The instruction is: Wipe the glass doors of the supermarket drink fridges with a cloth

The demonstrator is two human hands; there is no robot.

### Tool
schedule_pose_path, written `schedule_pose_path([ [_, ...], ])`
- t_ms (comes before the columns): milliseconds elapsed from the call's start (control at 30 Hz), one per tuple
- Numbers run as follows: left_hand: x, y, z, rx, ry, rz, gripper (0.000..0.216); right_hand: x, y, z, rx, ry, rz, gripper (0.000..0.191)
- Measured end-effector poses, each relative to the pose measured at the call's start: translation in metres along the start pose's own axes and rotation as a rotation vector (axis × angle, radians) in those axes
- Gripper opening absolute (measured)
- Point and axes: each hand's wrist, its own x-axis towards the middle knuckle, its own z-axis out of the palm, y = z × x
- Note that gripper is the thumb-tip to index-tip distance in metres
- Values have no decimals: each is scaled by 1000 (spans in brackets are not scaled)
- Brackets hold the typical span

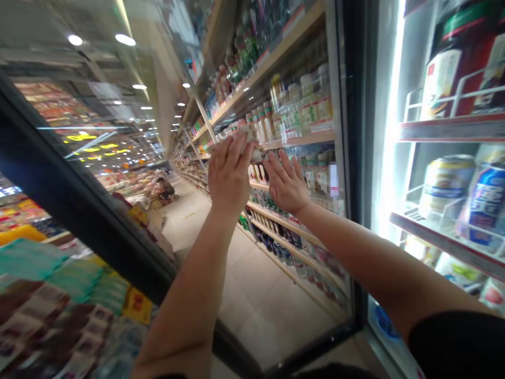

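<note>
A glass door point(272, 331) in a dark frame stands swung open in front of me. My left hand point(230, 173) is pressed towards the glass with a crumpled pale cloth point(257, 153) under its fingers. Part of the cloth is hidden behind that hand. To its right, my right hand point(288, 181) lies against the glass, fingers spread, holding nothing. Both arms are stretched forward at about the height of the bottle shelves that show in the pane.
A lit fridge on the right has wire-fronted shelves point(445, 129) with a can point(445, 181), a blue pack point(487, 202) and large dark bottles. Packaged goods point(51, 316) sit low on the left. Down the aisle point(185, 210) a person point(165, 189) crouches.
</note>
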Motion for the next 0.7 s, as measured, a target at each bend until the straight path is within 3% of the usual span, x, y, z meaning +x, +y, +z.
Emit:
schedule_pose_path([
  [133,3,4,-5,24,87,-132,43,-1,1,-1,30,-19,15,58],
  [267,-10,7,-10,-23,-82,57,40,-1,3,-1,7,26,-12,56],
  [333,-17,-2,-17,-2,-98,74,39,-2,3,-1,-8,50,-24,57],
  [500,-48,-16,-28,158,201,-107,40,-3,1,-5,23,50,-13,58],
  [567,-70,-6,-27,131,150,-30,40,-3,0,-7,41,32,7,58],
  [633,-91,3,-28,74,7,98,41,-2,-1,-8,60,10,30,59],
  [700,-104,3,-33,58,-53,122,42,-2,-1,-10,77,-3,43,59],
])
